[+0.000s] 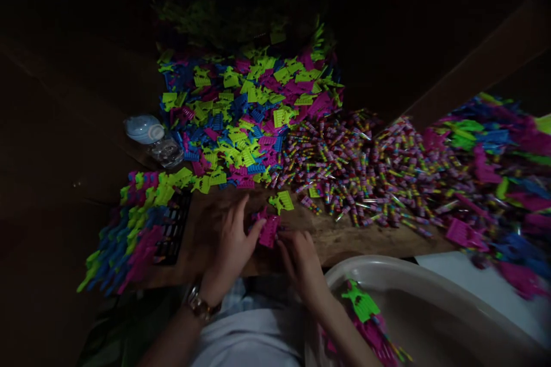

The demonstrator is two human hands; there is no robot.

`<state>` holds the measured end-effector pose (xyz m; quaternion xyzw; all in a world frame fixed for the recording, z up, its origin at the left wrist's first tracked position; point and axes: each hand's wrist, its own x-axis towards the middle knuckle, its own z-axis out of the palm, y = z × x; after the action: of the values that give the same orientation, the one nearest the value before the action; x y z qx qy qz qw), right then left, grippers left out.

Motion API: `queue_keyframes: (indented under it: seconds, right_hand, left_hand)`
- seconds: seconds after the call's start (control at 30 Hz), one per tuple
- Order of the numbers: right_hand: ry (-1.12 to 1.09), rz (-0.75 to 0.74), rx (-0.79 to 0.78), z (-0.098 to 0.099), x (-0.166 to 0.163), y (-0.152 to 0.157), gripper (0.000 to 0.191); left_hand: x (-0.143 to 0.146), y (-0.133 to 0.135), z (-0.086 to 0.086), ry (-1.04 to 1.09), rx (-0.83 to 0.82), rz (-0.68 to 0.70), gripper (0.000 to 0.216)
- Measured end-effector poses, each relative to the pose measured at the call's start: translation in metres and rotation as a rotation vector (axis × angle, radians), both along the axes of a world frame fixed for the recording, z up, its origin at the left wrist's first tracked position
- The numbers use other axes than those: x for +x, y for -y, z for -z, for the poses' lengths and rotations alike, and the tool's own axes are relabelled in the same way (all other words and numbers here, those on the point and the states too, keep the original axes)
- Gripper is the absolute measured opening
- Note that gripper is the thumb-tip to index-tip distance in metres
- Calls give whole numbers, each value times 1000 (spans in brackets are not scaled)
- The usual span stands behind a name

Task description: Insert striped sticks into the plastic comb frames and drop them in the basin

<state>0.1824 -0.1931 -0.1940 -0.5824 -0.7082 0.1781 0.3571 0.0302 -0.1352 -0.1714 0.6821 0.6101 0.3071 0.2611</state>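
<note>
A pink slotted plastic piece lies near the front edge of the wooden table, between my two hands. My left hand, with a watch on its wrist, presses its thumb on the piece from the left; its other fingers reach forward. At the lower right edge of the piece, my right hand has its fingers curled together in a pinch. Whatever is between those fingertips is hidden. Just beyond the piece sits a yellow-green plastic piece of similar shape.
A large heap of yellow-green, pink and blue plastic pieces fills the back. Small colourful tubes are piled to its right. Rows of pieces stand on a black grid tray. A pale basin at front right holds several pieces.
</note>
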Motion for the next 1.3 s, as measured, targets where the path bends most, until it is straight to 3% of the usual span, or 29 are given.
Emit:
queue_keyframes:
  seconds: [0.1, 0.17, 0.33, 0.53, 0.7, 0.93, 1.07, 1.3]
  right_hand:
    - [215, 54, 3, 1, 7, -10, 15]
    - [375, 117, -54, -2, 17, -19, 16]
    - [656, 370, -189, -2, 45, -45, 25]
    - [679, 384, -219, 5, 48, -59, 31]
    - [567, 390, -262, 4, 43, -65, 33]
    - [154, 320, -317, -7, 54, -63, 38]
    - [-148, 208, -307, -24, 55, -52, 21]
    - [-466, 140, -273, -45, 36, -42, 27]
  left_hand:
    - [16, -29, -3, -352, 107, 134, 38]
    - [33, -43, -5, -434, 97, 227, 32]
    - [63, -49, -1, -435, 96, 238, 36]
    - [55, -46, 18, -289, 80, 304, 53]
    - [46, -48, 29, -129, 30, 312, 47]
    - [43, -58, 21, 180, -80, 314, 38]
    - [36, -67, 8, 370, -221, 280, 26]
    - [30, -48, -32, 655, -452, 296, 32]
